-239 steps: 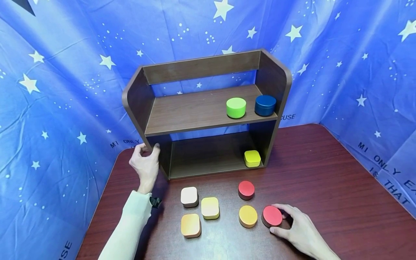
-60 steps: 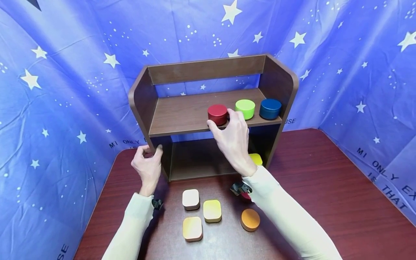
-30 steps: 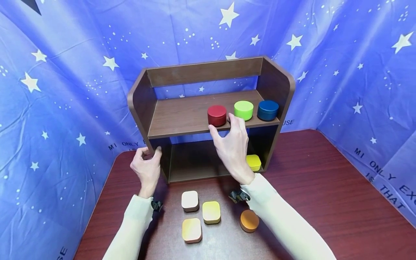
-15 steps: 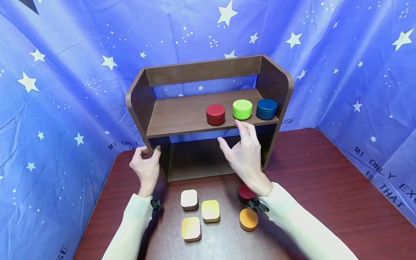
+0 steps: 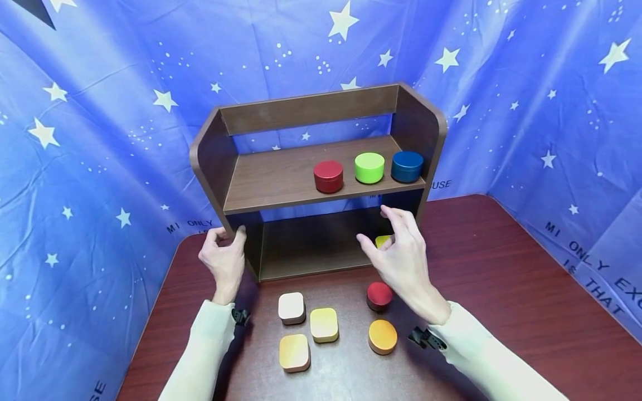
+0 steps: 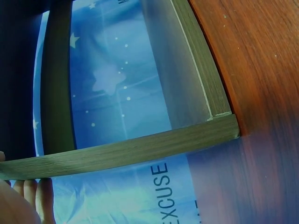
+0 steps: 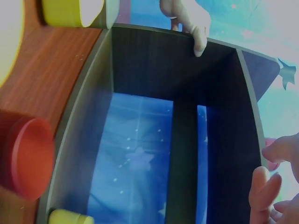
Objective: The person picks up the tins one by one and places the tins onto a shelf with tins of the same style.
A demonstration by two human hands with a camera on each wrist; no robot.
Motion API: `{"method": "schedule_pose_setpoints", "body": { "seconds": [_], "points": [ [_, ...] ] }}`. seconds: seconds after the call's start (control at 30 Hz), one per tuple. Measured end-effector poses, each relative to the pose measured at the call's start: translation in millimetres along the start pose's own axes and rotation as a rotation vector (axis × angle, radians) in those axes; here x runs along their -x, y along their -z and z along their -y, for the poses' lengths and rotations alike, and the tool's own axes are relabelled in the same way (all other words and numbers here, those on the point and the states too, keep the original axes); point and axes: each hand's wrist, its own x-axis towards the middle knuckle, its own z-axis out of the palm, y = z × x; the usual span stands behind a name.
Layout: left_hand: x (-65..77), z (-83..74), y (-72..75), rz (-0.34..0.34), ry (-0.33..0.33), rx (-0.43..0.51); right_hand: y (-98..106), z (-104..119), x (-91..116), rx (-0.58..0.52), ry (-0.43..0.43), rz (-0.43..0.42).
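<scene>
A brown two-tier shelf (image 5: 281,174) stands on the table, and my left hand (image 5: 224,264) grips its left side panel, thumb inside, fingers outside. My right hand (image 5: 405,257) hovers before the lower tier, thumb and fingers spread, holding nothing. It partly hides a yellow square tin (image 5: 382,240) on that tier. Along the upper tier's front sit a red round tin (image 5: 328,177), a green round tin (image 5: 369,168) and a blue round tin (image 5: 407,167). In the right wrist view, another red round tin (image 7: 35,158) lies on the table beside the shelf.
On the table, an orange round tin (image 5: 383,337) is nearest the right sleeve. Further left are a white square tin (image 5: 292,308), a pale yellow square tin (image 5: 324,324) and a light orange square tin (image 5: 294,352). Blue star-printed cloth (image 5: 541,128) hangs behind and around.
My right hand took a red round tin from the table, set it on the upper tier left of the green tin, released it and withdrew down and right. My left hand kept its hold.
</scene>
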Motion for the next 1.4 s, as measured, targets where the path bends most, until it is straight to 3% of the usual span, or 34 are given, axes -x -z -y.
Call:
{"method": "schedule_pose_setpoints", "body": {
  "seconds": [0.2, 0.73, 1.07, 1.4],
  "points": [
    [0.5, -0.5, 0.2, 0.003, -0.005, -0.018, 8.9, -17.6, 9.4, 0.014, -0.007, 0.01],
    [-0.4, -0.2, 0.1, 0.003, 0.004, -0.02, 31.5, -51.6, 34.8, 0.128, -0.014, 0.132],
    [-5.8, 29.8, -3.4, 0.007, 0.017, -0.027, 38.5, -66.8, 49.6, 0.188, 0.022, 0.265],
    [-6.1, 34.4, -1.6, 0.028, -0.002, 0.034, 38.3, -84.6, 62.6, 0.187, 0.049, 0.364]
  ]
}}
